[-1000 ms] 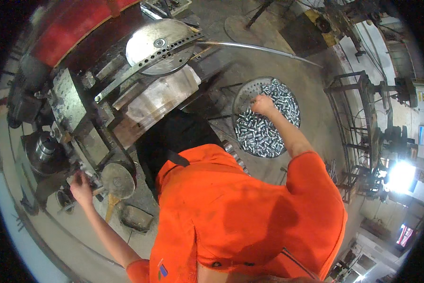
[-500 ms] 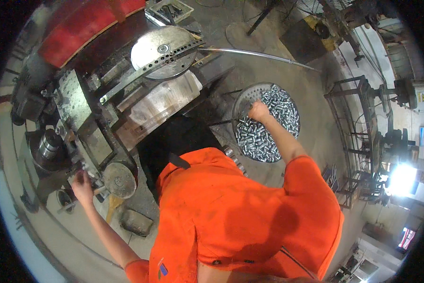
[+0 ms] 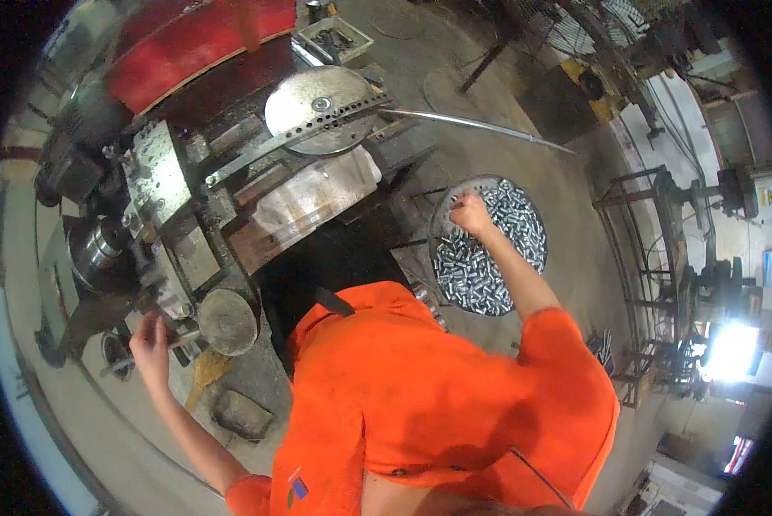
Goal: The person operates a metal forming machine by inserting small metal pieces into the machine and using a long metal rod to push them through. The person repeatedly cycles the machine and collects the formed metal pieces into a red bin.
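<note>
- Right hand (image 3: 469, 213), 2 o'clock from frame centre: over the upper part of the round perforated tray (image 3: 440, 225); fingers curled into a pinch; whether a piece sits between them cannot be told.
- Short metal cylinders (image 3: 482, 279), the handled stock: loose in the tray at 3 o'clock; the raised rim presumably keeps them from rolling off; the tray stands within the right arm's reach, likely for easy picking.
- Left hand (image 3: 150, 342), 8 o'clock: fingers bent, at the handle (image 3: 184, 338) beside the round metal disc (image 3: 229, 322); grip or mere nearness cannot be told (hand and handle overlap in this view).
- Chuck (image 3: 102, 241), 9 o'clock: on the lathe-like machine, beyond the left hand; the arms are spread wide, apparently because machine and tray lie on opposite sides.
- Drilled flat bar (image 3: 266, 150), 11 o'clock: lies across the large metal disc (image 3: 296, 99); its row of holes suggests adjustable fixing.
- Brush (image 3: 210, 368), 8 o'clock: below the smaller disc; seemingly kept close for sweeping.
</note>
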Demonstrator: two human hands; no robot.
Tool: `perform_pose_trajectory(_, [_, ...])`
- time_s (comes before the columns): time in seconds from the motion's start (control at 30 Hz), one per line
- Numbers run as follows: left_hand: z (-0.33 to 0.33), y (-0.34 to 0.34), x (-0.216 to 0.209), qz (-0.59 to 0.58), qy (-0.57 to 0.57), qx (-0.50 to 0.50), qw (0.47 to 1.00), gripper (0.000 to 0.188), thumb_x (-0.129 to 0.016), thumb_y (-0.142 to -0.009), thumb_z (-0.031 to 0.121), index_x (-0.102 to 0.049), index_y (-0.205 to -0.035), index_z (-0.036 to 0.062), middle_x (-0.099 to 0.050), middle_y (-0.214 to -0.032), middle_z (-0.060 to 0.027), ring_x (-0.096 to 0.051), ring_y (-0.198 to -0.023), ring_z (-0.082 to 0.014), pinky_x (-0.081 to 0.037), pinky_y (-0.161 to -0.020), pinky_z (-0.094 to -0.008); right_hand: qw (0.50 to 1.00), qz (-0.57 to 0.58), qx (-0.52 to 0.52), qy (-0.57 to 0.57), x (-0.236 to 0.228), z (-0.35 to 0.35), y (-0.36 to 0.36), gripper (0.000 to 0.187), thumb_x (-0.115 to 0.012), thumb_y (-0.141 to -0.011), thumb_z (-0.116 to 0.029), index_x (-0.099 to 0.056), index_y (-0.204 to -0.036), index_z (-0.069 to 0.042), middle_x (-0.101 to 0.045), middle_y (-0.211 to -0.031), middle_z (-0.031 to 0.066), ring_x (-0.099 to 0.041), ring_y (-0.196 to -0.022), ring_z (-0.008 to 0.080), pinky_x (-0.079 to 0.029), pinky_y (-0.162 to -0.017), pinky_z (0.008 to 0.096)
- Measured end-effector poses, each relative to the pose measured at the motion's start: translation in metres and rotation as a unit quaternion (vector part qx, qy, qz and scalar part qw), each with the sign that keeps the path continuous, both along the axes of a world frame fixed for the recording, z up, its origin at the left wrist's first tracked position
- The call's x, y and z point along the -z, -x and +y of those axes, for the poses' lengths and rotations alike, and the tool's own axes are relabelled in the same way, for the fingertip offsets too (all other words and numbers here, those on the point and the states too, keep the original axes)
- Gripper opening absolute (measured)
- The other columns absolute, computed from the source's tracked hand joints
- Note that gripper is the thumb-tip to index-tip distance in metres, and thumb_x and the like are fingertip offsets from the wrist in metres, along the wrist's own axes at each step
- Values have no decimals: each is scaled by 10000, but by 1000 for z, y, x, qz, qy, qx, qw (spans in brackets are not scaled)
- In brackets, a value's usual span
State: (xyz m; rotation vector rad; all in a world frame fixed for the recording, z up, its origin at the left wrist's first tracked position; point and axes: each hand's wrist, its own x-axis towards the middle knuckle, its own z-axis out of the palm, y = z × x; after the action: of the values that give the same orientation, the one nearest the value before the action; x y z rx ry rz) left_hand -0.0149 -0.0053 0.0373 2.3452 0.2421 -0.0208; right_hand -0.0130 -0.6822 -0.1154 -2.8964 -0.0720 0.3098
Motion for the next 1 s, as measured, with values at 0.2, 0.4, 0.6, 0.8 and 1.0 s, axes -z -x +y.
perform_pose_trajectory(0.2, [-106,-4,-85,-70,-33,44,996,287,-624,-845,175,-628,-1051,-25,-679,-924,-139,-640,-773,-164,-487,-713,-297,912,-147,-144,-356,-128,167,-38,359,-625,-568,-116,-659,-908,-4,-547,-1101,179,-570,-985,332,-473,-844,357])
perform_pose_trajectory(0.4, [-173,-21,-92,-76,-27,155,985,372,-584,-836,415,-683,-863,57,-617,-633,-139,-628,-622,-301,-473,-568,-389,808,-152,-388,-417,-215,302,-52,400,-605,-583,-99,-607,-970,2,-499,-1102,168,-528,-976,330,-450,-843,389])
perform_pose_trajectory(0.6, [-156,-6,-70,-111,116,121,980,370,-591,-846,387,-671,-818,27,-596,-597,-136,-592,-554,-280,-454,-529,-365,792,-165,-460,-365,-219,336,-56,363,-617,-575,-114,-619,-921,-4,-510,-1102,187,-522,-947,350,-454,-816,407])
perform_pose_trajectory(0.8, [-134,-6,-69,-82,139,87,983,380,-591,-853,371,-659,-770,6,-565,-554,-134,-550,-502,-241,-421,-496,-347,758,-155,-545,-323,-239,360,-76,330,-628,-552,-117,-646,-868,-23,-585,-965,138,-542,-844,313,-471,-708,392])
perform_pose_trajectory(1.0, [-80,6,-87,-121,13,102,987,297,-576,-846,322,-652,-954,55,-624,-678,-162,-626,-635,-314,-485,-597,-403,724,-175,-624,-237,-262,407,-106,264,-637,-517,-142,-657,-765,-53,-593,-885,106,-537,-775,294,-468,-648,385])
